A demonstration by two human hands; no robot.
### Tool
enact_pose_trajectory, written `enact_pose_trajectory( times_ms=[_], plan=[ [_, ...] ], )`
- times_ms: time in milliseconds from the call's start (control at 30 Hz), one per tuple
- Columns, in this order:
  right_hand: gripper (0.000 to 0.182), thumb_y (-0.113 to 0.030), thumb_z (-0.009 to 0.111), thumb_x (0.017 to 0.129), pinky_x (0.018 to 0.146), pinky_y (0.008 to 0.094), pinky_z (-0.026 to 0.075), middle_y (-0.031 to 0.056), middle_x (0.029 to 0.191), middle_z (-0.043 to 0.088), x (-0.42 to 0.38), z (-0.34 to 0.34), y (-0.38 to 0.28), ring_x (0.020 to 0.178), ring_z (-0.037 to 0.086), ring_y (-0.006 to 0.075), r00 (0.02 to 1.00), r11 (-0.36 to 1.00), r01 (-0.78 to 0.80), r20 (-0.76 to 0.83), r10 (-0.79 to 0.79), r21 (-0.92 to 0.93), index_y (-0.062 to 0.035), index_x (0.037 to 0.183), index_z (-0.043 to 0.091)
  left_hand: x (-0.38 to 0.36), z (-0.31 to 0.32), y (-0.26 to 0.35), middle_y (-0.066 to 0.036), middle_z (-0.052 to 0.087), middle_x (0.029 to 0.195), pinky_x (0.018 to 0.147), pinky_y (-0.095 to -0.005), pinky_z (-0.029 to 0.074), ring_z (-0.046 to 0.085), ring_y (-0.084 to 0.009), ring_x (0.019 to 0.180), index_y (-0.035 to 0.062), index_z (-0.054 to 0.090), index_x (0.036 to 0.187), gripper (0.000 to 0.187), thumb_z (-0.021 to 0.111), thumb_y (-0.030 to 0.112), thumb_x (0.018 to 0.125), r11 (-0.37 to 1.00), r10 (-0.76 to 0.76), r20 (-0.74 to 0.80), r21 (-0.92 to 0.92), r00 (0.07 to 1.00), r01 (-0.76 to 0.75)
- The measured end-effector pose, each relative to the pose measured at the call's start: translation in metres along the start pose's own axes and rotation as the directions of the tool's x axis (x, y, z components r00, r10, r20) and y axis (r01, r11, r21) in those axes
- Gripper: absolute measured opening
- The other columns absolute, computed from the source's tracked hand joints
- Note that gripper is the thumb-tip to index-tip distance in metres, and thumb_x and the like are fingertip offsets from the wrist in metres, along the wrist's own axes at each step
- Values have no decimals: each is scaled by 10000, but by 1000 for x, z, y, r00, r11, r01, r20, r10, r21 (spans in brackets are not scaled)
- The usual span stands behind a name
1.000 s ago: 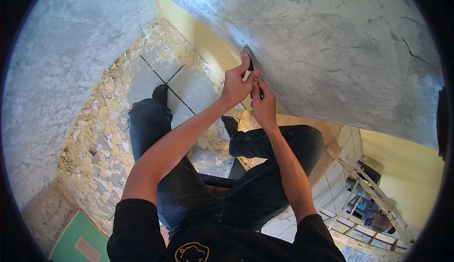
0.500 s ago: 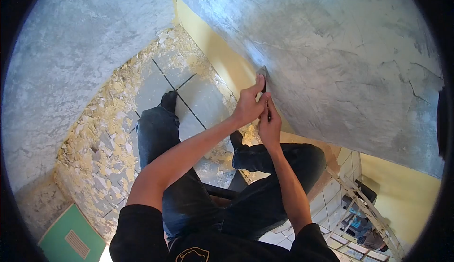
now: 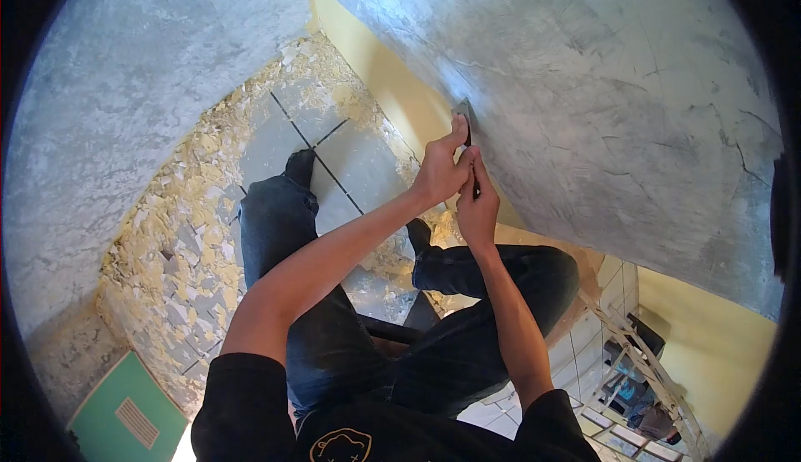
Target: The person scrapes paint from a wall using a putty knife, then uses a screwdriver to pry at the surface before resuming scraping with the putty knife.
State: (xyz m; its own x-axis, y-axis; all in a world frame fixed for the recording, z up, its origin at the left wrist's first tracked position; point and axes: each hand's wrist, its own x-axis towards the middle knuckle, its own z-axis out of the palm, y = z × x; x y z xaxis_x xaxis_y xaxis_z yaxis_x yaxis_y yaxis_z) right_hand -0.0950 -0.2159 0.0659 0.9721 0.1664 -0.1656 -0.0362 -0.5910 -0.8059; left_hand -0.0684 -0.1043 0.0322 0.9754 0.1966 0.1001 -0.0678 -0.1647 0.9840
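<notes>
A scraper (image 3: 465,112) with a dark handle rests its metal blade against the grey wall (image 3: 601,111), at the upper edge of a yellow painted strip (image 3: 388,78). My left hand (image 3: 442,166) is closed on the scraper, its fingers reaching up near the blade. Just below and to the right, my right hand (image 3: 478,207) is wrapped round the lower part of the handle. The two hands touch or nearly touch. Part of the handle is hidden by the fingers.
Paint flakes (image 3: 183,237) cover much of the tiled floor (image 3: 334,161) around my legs. A green board (image 3: 129,408) lies at the lower left. A wooden ladder (image 3: 647,362) stands at the lower right, near a person (image 3: 655,423).
Both hands and the scraper have shifted slightly upward in view, with the blade still at the wall. The surroundings have shifted slightly too.
</notes>
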Motion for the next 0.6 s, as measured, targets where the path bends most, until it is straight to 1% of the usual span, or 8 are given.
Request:
enact_pose_trajectory(
  times_ms=[200,300,367,433,467,500,567,600],
  plan=[
    [425,-212,457,1013,760,317,504,187,1142,658,7,11,12,905,660,190,958,969,246,-153,-244,-8,-51,1406,432,4,4,-10,-155,525,730,591,-272,435,394,-107,662,-65,349,1394,561,599,68,910,977,213,-111,40,971,-210],
    [427,-218,456,1015,774,319,506,182,1171,647,1,4,-1,936,652,185,998,999,40,-50,-39,27,-54,1408,432,1,-1,-1,-169,581,809,632,-283,460,452,-121,698,-57,344,1401,568,601,73,912,999,35,-8,22,999,-35],
    [423,-218,453,1015,771,323,511,175,1161,653,1,5,2,933,652,176,992,995,102,-79,-102,-9,-57,1406,437,3,6,-11,-205,611,850,666,-286,471,489,-147,706,-54,338,1406,576,603,81,914,998,36,-12,51,999,-35],
    [417,-222,444,1018,740,318,509,185,1100,672,-2,9,5,881,657,165,988,994,106,-116,-103,25,-62,1402,443,3,8,-14,-231,619,872,668,-287,468,463,-154,684,-59,329,1407,575,598,77,916,942,333,-125,90,935,-323],
    [417,-200,450,1014,747,319,512,182,1098,673,1,10,6,874,658,168,986,991,127,-112,-122,36,-70,1410,433,2,7,-18,-264,631,1037,740,-279,482,560,-135,823,-63,328,1405,571,594,68,917,957,281,-109,105,954,-270],
    [417,-200,450,1014,747,319,512,182,1098,673,3,11,6,874,658,168,988,992,120,-104,-116,32,-70,1410,433,1,2,-9,-264,631,1037,740,-279,482,560,-135,823,-63,328,1405,571,594,68,917,960,271,-112,101,956,-261],
    [422,-177,457,1009,735,320,510,180,1102,672,3,12,5,862,659,171,986,992,126,-107,-129,-31,-69,1415,424,1,-5,3,-281,552,1260,850,-281,478,568,-193,1128,-63,336,1399,562,593,62,915,1000,-3,20,-14,1000,4],
    [423,-171,459,1006,733,334,508,177,1140,660,1,9,-2,875,664,202,996,998,57,-75,-58,-16,-69,1415,425,2,-3,-2,-277,561,1251,849,-284,479,574,-196,1121,-62,342,1397,563,598,64,912,997,-30,32,-76,999,33]
  ],
)
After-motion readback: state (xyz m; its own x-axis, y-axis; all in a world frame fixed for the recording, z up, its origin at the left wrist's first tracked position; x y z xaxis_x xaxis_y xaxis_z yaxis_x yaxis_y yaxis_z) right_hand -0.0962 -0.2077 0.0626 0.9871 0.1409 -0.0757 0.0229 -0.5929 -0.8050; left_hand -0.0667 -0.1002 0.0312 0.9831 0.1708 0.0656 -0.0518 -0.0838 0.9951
